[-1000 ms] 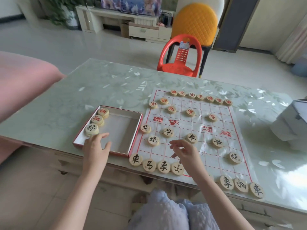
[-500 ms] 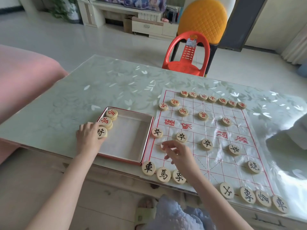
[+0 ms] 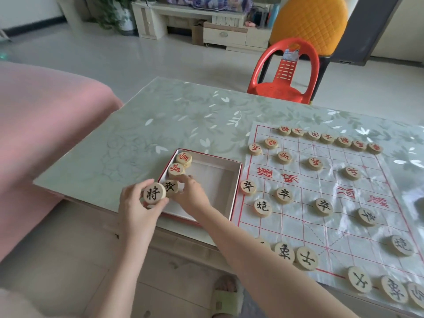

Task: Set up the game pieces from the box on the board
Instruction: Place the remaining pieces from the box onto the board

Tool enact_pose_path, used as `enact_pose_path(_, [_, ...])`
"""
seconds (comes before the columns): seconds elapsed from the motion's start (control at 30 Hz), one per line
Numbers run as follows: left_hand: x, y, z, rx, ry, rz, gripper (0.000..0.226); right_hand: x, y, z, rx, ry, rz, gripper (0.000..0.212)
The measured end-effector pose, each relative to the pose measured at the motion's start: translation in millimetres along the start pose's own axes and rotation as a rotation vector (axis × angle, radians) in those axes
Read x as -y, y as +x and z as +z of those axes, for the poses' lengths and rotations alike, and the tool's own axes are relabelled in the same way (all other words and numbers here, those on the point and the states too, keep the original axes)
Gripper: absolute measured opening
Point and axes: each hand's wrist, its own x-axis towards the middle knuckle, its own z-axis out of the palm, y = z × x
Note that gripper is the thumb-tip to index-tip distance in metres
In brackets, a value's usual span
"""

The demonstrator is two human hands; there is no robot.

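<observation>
A shallow red-edged box (image 3: 226, 193) sits left of the paper board (image 3: 339, 203). My left hand (image 3: 137, 210) is shut on a round wooden piece with a black character (image 3: 154, 193), lifted at the box's near-left corner. My right hand (image 3: 191, 195) reaches across into the box and pinches a second black-marked piece (image 3: 171, 187). Two red-marked pieces (image 3: 184, 158) (image 3: 176, 170) lie along the box's left wall. Red pieces (image 3: 328, 138) line the board's far side; black pieces (image 3: 284, 195) fill the near side.
The board lies on a green floral table cover (image 3: 183, 120), its near edge close to my body. A red plastic chair (image 3: 286, 74) stands beyond the table. A pink cushion (image 3: 46, 134) is at the left. My slippered foot (image 3: 226, 297) shows below.
My left hand has picked the black piece out of the box. My right hand has left the board and crossed left into the box onto another piece. The camera has swung left.
</observation>
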Motion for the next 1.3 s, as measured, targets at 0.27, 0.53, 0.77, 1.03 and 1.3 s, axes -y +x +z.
enact_pose_path(0.27, [-10.9, -4.2, -2.5, 0.008, -0.001, 0.019, 0.06, -5.7, 12.1, 26.3, -0.039, -0.326, -0.047, 0.045])
enact_pose_path(0.53, [-35.5, -26.3, 10.7, 0.089, -0.05, -0.009, 0.05, -19.7, -53.0, -48.4, -0.221, 0.035, -0.062, 0.055])
enact_pose_path(0.77, [-97.1, -96.0, 75.2, 0.385, -0.023, 0.111, 0.047, -102.5, -144.3, -168.8, -0.404, -0.016, 0.07, 0.051])
enact_pose_path(1.03, [-141.4, -187.7, 158.8, 0.641, 0.268, 0.393, 0.05, -167.1, -211.0, -233.8, -0.484, -0.014, 0.182, 0.045])
enact_pose_path(1.3, [-138.9, -214.5, 203.6, 0.74, 0.51, 0.496, 0.057, -198.2, -234.0, -246.9, -0.506, 0.08, 0.182, 0.045])
